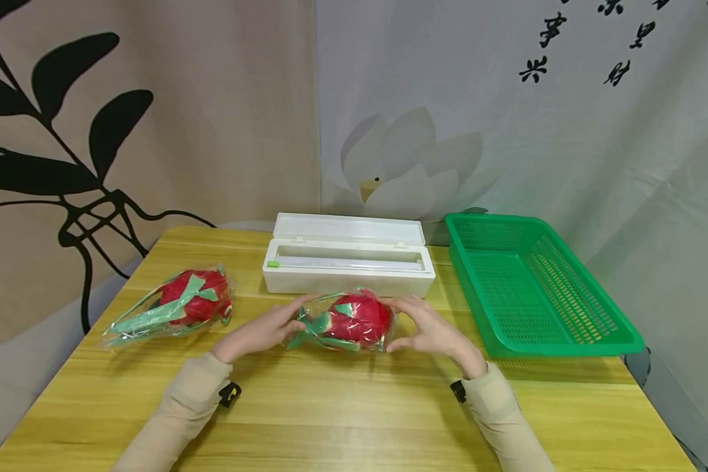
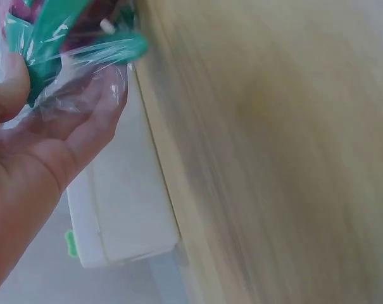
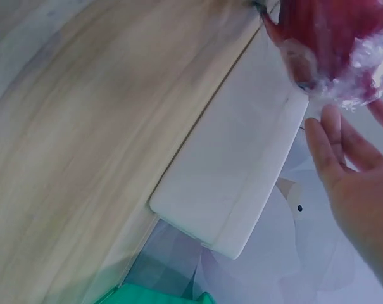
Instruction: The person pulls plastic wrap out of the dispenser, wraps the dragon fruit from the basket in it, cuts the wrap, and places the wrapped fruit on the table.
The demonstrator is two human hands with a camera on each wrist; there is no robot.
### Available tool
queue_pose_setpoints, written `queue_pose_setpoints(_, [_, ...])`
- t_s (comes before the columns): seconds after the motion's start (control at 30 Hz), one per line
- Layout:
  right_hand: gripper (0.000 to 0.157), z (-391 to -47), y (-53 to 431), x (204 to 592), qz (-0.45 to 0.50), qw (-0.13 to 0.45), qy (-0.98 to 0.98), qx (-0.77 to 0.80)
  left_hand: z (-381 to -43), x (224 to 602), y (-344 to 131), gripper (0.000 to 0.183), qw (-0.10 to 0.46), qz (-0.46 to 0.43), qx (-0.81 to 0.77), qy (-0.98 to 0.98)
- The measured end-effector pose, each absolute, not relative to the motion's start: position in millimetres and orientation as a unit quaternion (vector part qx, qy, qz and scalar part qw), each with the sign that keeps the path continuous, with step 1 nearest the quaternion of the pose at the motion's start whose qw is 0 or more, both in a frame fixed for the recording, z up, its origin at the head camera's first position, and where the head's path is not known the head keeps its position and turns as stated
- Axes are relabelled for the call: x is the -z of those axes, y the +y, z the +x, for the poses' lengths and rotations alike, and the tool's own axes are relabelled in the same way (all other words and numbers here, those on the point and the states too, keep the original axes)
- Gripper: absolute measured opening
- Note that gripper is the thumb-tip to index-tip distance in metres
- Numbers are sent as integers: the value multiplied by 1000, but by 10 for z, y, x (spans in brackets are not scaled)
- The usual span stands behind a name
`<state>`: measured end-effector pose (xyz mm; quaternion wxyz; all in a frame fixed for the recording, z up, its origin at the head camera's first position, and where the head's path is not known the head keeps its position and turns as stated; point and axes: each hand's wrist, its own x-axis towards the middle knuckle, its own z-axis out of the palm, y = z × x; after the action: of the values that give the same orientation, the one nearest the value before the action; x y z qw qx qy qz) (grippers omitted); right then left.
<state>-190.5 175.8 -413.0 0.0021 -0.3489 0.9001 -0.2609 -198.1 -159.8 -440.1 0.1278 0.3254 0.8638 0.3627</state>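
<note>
A red dragon fruit (image 1: 360, 320) with green scales, wrapped in clear film, is between the two hands, just in front of the white box. My left hand (image 1: 271, 328) holds its green-leaved end, the thumb on the wrapped scales and the fingers beneath, as the left wrist view shows. Around the opposite end, my right hand (image 1: 433, 330) has its fingers and thumb spread apart, a fingertip right at the film. In the right wrist view, more fingers (image 3: 330, 136) lie just short of the wrapping. A second wrapped dragon fruit (image 1: 197, 298) lies on the left of the table.
A white cling film box (image 1: 342, 284) with its lid raised stands behind the hands, a roll (image 1: 348, 263) inside and a green slider (image 1: 273, 264) at its left. At the right is a green plastic basket (image 1: 484, 308). The wooden table (image 1: 330, 419) reaches to a printed curtain (image 1: 242, 118).
</note>
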Motion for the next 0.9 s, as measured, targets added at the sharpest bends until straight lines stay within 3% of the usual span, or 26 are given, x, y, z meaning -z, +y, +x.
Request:
queue_pose_setpoints(0.17, [81, -1886, 1706, 4131, -328, -1, 909, 258, -1980, 4392, -1619, 60, 167, 294, -385, 859])
queue_pose_setpoints(0.27, [74, -1886, 1666, 4129, -319, -9, 912, 258, -1955, 4375, -1602, 61, 160, 278, -381, 867])
queue_pose_setpoints(0.37, [70, -1889, 1638, 4130, -312, -14, 915, 256, -1903, 4357, -1569, 60, 123, 268, -357, 886])
queue_pose_setpoints(0.6, [69, -1918, 1624, 4142, -308, -20, 919, 247, -1732, 4305, -1465, 54, -20, 217, -270, 938])
queue_pose_setpoints(0.9, [69, -1935, 1622, 4163, -318, -30, 914, 248, -1659, 4330, -1327, 62, 3, 188, -326, 926])
